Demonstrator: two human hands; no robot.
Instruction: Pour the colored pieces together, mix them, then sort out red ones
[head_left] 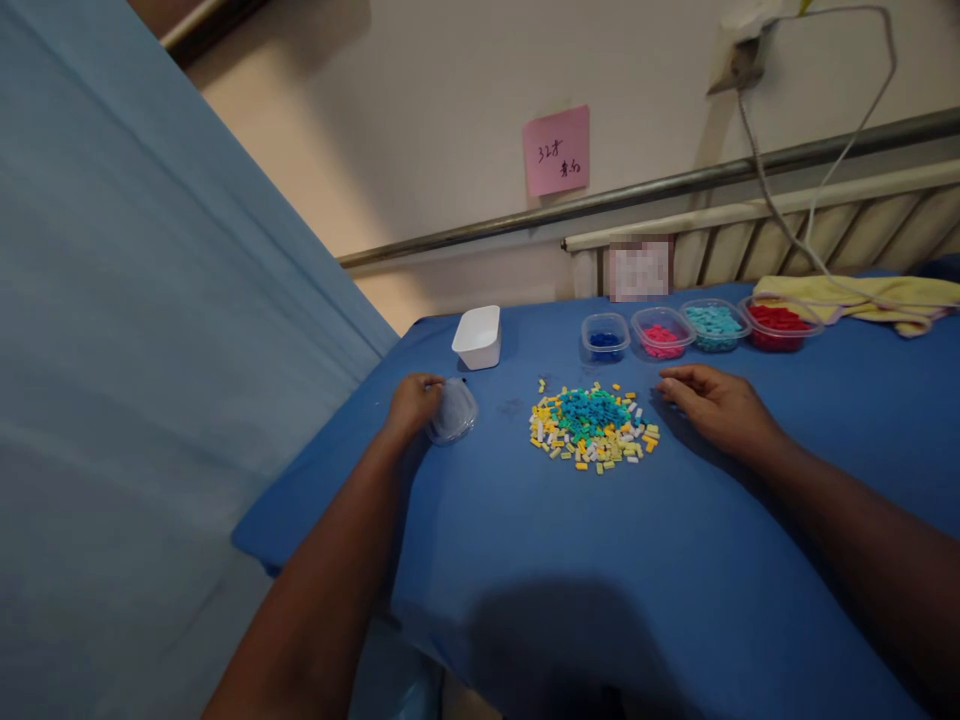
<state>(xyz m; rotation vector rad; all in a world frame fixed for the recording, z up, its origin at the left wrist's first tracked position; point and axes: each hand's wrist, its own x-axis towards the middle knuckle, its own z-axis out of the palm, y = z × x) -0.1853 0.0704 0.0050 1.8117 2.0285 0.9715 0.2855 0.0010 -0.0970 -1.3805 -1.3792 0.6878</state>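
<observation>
A pile of small teal, yellow and white pieces [592, 425] lies in the middle of the blue table [570, 560]. My left hand [412, 402] is closed on the rim of a small clear plastic tub [454, 412], which is tilted on its side left of the pile. My right hand [712, 405] rests on the cloth just right of the pile, fingers loosely curled and pointing at the pieces, with nothing visible in it.
A white square tub [478, 336] sits at the back left. Behind the pile stand clear tubs of dark blue [604, 337], pink [661, 334], light blue [713, 324] and red [778, 322] pieces. A yellow cloth [862, 298] and a cable lie at the back right. A blue curtain hangs on the left.
</observation>
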